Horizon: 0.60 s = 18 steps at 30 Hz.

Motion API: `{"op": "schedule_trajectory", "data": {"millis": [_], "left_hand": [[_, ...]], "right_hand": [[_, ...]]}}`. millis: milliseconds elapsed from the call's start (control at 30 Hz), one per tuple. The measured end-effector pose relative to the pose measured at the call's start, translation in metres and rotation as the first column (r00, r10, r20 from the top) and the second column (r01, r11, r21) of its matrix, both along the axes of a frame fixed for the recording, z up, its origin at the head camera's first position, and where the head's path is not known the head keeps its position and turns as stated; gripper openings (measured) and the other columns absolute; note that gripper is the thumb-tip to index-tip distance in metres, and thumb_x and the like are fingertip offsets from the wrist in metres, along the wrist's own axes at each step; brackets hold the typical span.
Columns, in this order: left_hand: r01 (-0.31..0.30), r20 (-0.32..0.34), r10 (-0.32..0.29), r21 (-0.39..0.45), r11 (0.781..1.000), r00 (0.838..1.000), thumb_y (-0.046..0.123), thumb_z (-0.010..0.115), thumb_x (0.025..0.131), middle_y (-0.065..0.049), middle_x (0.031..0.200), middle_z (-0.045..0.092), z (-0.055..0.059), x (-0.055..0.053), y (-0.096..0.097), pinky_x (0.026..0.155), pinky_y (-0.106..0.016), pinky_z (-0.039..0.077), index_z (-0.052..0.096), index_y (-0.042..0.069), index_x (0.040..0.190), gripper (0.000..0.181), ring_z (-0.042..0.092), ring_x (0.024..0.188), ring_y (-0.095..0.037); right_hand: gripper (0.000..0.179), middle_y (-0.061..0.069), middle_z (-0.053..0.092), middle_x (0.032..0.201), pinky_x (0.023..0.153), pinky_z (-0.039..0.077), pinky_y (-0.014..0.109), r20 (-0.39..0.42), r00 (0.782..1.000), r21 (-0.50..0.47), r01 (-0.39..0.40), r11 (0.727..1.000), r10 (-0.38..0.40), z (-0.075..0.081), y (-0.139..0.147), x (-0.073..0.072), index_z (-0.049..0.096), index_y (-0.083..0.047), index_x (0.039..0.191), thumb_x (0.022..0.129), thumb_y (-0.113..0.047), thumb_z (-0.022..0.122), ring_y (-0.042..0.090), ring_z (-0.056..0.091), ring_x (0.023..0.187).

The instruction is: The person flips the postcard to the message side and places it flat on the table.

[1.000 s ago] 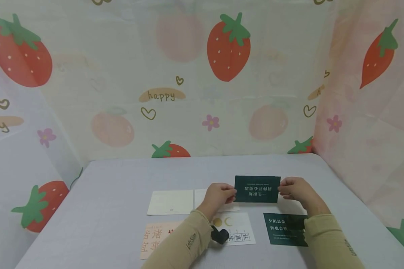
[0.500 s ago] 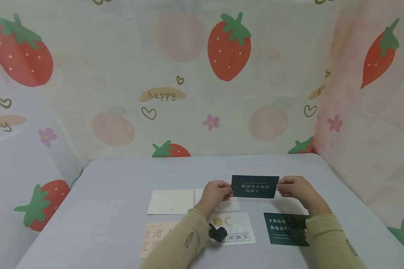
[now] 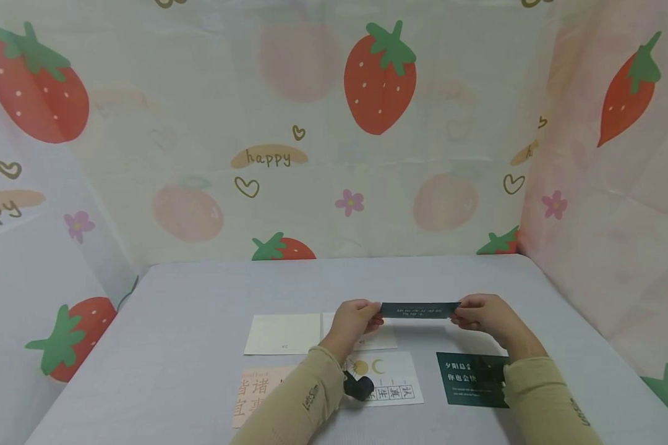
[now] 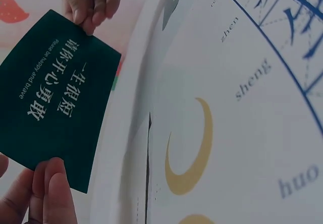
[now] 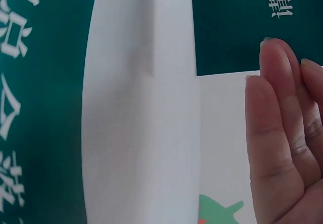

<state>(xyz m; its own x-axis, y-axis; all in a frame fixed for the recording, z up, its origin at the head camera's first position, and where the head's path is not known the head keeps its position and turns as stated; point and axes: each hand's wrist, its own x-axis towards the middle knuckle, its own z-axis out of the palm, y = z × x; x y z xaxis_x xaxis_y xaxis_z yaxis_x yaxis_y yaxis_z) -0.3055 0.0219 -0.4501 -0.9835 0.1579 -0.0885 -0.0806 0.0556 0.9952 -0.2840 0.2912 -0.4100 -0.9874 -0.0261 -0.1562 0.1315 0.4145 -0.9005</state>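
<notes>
Head view: beyond the lying green card (image 3: pixel 464 390), the raised card (image 3: pixel 420 310) is pinched at opposite ends by left hand (image 3: pixel 353 322) and right hand (image 3: pixel 492 316). Were one grip slackened first, it could be dropped askew. Left of the lying green card, the pink card (image 3: pixel 252 394) is partly hidden by the left sleeve (image 3: pixel 300 402).

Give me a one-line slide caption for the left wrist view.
Left hand and right hand hold a green card by opposite ends, a white card with a gold crescent in the foreground.
</notes>
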Motion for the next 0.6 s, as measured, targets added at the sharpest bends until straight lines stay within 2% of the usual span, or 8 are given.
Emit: {"op": "schedule_trajectory", "data": {"millis": [133, 267, 600], "left_hand": [[0.015, -0.008, -0.015, 0.014, 1.0, 1.0, 0.017, 0.062, 0.086, -0.011, 0.085, 0.067, 0.0, 0.0014, -0.0013, 0.069, -0.026, 0.054, 0.067, -0.003, 0.092, 0.022, 0.064, 0.074, -0.012], [0.017, -0.006, -0.017, 0.007, 1.0, 1.0, 0.015, 0.063, 0.085, -0.011, 0.086, 0.068, 0.0001, 0.0027, -0.002, 0.07, -0.026, 0.054, 0.066, -0.005, 0.095, 0.022, 0.064, 0.074, -0.011], [0.001, -0.015, -0.002, -0.017, 1.0, 1.0, 0.013, 0.066, 0.083, -0.004, 0.08, 0.066, 0.0013, 0.0046, -0.0026, 0.07, -0.027, 0.054, 0.069, 0.004, 0.089, 0.012, 0.063, 0.073, -0.011]], "right_hand": [[0.023, 0.014, 0.067, 0.096, 0.076, 0.053, 0.031, -0.011, 1.0, 0.012, -0.021, 1.0, 0.021, -0.0008, 0.001, 0.0012, 0.062, 0.005, 0.106, 0.09, -0.01, 0.057, 0.029, 0.063, 0.09], [0.024, 0.015, 0.066, 0.101, 0.08, 0.052, 0.033, -0.004, 1.0, 0.013, -0.027, 1.0, 0.027, -0.0017, 0.0011, 0.002, 0.062, 0.004, 0.107, 0.09, -0.012, 0.057, 0.029, 0.063, 0.095], [0.019, 0.014, 0.063, 0.107, 0.082, 0.051, 0.037, -0.004, 1.0, 0.046, -0.017, 0.999, 0.018, -0.0052, -0.0001, 0.0031, 0.063, 0.0, 0.105, 0.092, -0.008, 0.052, 0.028, 0.063, 0.094]]}}
